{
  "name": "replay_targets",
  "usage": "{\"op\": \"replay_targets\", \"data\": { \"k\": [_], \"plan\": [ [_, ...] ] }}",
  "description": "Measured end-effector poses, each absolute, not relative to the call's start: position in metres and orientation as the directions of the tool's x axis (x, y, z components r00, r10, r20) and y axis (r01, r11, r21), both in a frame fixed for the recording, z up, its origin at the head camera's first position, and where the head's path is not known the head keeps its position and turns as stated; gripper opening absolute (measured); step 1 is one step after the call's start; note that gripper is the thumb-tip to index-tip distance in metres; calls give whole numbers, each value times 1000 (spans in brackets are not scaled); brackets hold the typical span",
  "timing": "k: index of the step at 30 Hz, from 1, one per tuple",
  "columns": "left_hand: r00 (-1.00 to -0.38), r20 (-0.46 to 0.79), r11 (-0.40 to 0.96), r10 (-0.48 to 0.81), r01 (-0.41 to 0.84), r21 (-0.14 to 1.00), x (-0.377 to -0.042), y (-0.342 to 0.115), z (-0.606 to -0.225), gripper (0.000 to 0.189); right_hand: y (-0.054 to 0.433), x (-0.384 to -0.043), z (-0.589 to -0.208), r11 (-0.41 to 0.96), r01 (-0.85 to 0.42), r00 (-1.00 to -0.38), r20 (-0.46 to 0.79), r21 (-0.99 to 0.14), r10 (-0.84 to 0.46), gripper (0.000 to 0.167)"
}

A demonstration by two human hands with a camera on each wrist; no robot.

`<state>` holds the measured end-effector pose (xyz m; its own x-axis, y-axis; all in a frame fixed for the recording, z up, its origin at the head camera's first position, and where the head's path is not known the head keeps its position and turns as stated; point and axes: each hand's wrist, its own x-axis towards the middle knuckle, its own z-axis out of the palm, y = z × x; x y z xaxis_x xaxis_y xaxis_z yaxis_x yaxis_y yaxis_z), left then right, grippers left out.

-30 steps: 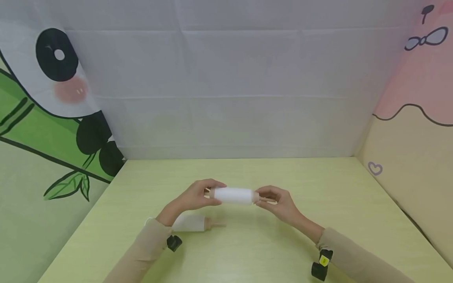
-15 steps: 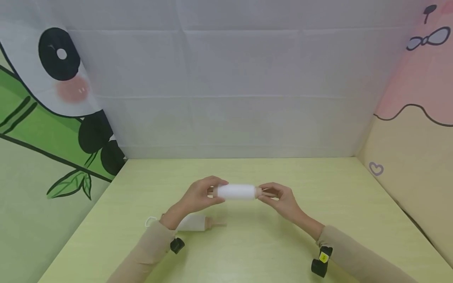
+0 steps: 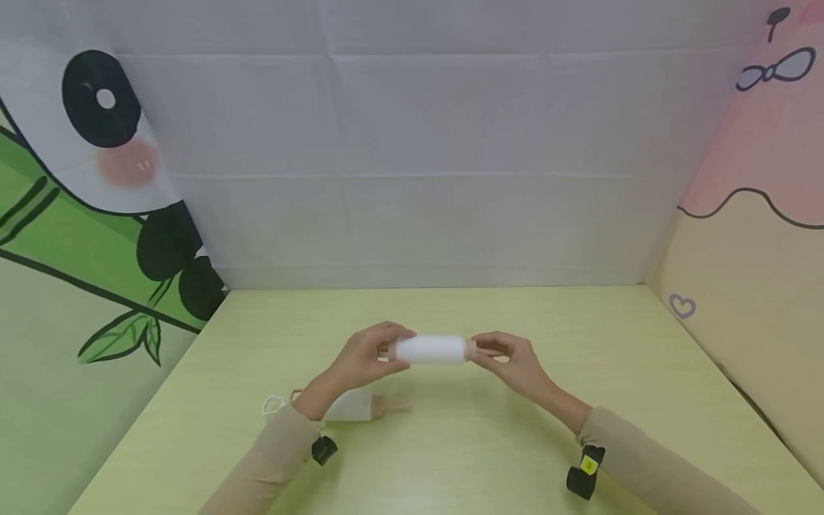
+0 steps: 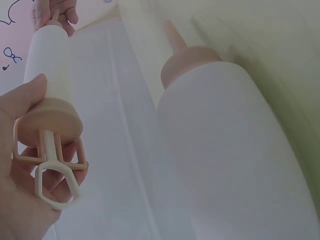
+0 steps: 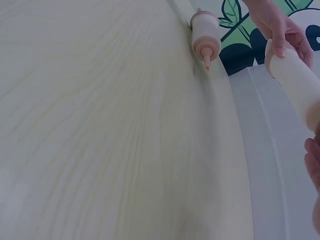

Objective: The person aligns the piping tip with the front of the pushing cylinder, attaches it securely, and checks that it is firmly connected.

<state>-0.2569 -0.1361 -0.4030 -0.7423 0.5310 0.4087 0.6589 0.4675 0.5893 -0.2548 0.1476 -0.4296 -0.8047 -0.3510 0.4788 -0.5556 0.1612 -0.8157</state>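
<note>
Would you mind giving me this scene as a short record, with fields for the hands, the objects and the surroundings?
Left hand: grips the rear end of the held syringe
Right hand: holds its nozzle end
Held syringe: white body, peach ends, white ring handle; roughly level, off the table
Second syringe: similar, lying on its side on the table, partly hidden by the left forearm in the head view
Table: pale, wood-grained
Backdrop: plain grey behind, cartoon drawings at both sides
</note>
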Motion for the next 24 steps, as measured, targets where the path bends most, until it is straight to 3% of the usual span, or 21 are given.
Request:
{"op": "replay_targets", "data": {
  "k": [11,17,24],
  "plan": [
    [-754,422,428,503,641,637,-254,-136,-401,42,141,-245,-406,168,-785,-608,688,-597,-395,31],
    [-754,412,402,511,634,661,-236,-131,-375,39,142,-245,-403,129,-835,-535,735,-535,-416,34],
    [-770,365,379,524,594,710,-234,-133,-370,39,145,-246,-403,79,-867,-472,761,-492,-446,37]
  ]
}}
